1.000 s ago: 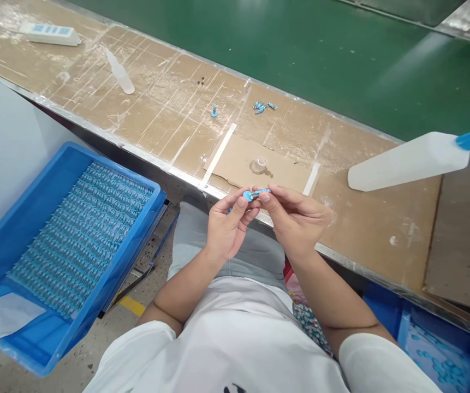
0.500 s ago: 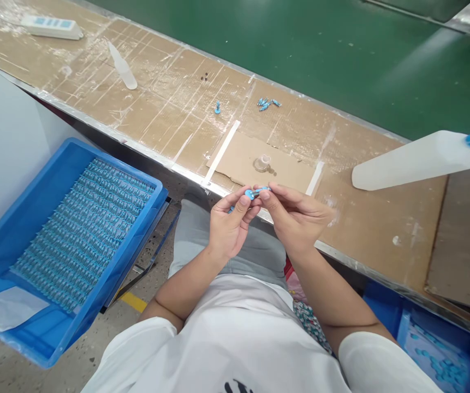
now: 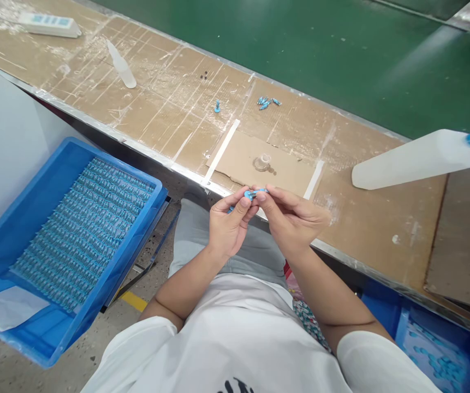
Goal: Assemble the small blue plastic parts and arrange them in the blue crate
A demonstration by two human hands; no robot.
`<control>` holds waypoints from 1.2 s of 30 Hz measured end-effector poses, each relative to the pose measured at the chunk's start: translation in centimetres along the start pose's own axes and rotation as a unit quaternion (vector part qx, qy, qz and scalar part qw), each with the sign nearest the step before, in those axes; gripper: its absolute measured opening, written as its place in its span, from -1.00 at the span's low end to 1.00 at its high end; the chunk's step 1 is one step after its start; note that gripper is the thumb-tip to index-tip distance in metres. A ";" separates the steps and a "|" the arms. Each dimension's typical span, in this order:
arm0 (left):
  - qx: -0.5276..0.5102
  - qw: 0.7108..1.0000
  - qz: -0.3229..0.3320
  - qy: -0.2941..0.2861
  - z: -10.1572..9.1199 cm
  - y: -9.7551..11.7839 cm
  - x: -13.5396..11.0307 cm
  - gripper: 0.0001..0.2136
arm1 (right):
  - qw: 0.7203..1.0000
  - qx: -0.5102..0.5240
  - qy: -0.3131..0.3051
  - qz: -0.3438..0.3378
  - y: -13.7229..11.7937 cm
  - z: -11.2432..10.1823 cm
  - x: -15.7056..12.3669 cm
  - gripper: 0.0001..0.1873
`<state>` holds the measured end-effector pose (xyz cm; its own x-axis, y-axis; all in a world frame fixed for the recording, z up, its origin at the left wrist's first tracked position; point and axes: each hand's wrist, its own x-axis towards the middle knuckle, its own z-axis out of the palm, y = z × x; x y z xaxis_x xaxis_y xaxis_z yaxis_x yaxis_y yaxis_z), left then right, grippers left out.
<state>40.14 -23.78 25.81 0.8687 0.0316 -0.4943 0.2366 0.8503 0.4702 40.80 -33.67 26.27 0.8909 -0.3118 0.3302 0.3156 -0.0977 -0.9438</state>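
Observation:
Just over the near edge of the bench, both hands meet at a small blue part [image 3: 249,194] with a round end and a darker stem. My left hand [image 3: 228,224] is closed, pinching its round end between thumb and finger. Fingertips of my right hand [image 3: 294,218] are closed on the other end, partly covering it. Another bit of blue shows under the left fingers, too hidden to name. Beyond the hands, a small clear cup-like piece [image 3: 262,161] sits on a cardboard sheet [image 3: 238,155] beside a wet spot.
A blue crate [image 3: 136,234] filled with rows of small blue parts stands at left. On the bench are a small blue piece [image 3: 217,106], several more blue pieces [image 3: 266,102], a squeeze bottle [image 3: 122,66] and a tall white bottle [image 3: 415,160]. Lower right, a blue bin [image 3: 400,327] holds blue pieces.
My right hand has shifted slightly left, closer to the left hand. Both hands still hold the small blue part.

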 end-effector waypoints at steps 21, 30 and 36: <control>0.023 0.999 0.009 -0.033 -0.5 0.5 -0.1 -0.70 | 0.996 -0.013 -0.060 -0.059 0.2 -1.0 0.8 -0.77; 0.078 0.994 0.045 -0.064 -0.6 0.5 -0.3 -0.67 | 0.997 -0.004 -0.069 -0.034 0.4 -1.4 1.0 -0.79; 0.112 0.988 0.073 -0.083 -0.6 0.6 -0.6 -0.69 | 0.996 0.029 -0.082 -0.026 0.2 -1.6 1.1 -0.75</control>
<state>39.44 -23.00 25.95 0.9556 0.0426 -0.2915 0.1782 0.7045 0.6870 41.29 -35.58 26.38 0.9129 -0.1496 0.3797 0.3762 -0.0526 -0.9251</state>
